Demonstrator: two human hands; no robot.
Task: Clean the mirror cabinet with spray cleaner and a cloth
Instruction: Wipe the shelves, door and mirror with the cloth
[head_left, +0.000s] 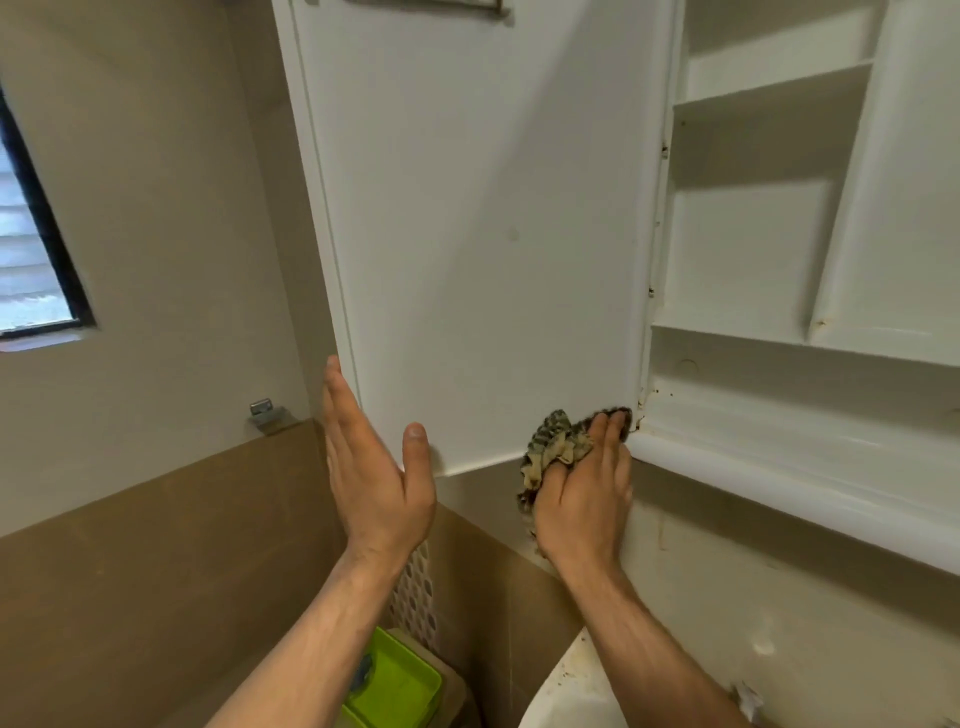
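The white cabinet door (467, 208) hangs swung open, its plain inner face toward me. My left hand (374, 467) holds the door's lower left corner, thumb on the inner face and fingers behind the edge. My right hand (582, 493) presses a crumpled striped cloth (553, 447) against the door's lower right corner, beside the hinge side and the cabinet's bottom rail (753, 478). The open cabinet (753, 208) shows bare white shelves with dark grime specks along the hinge edge. No spray bottle is in view.
A beige and brown tiled wall (156, 545) lies to the left, with a dark-framed window (36, 260) and a small metal bracket (267, 413). Below are a green tray (395, 686) and the rim of a white basin (566, 691).
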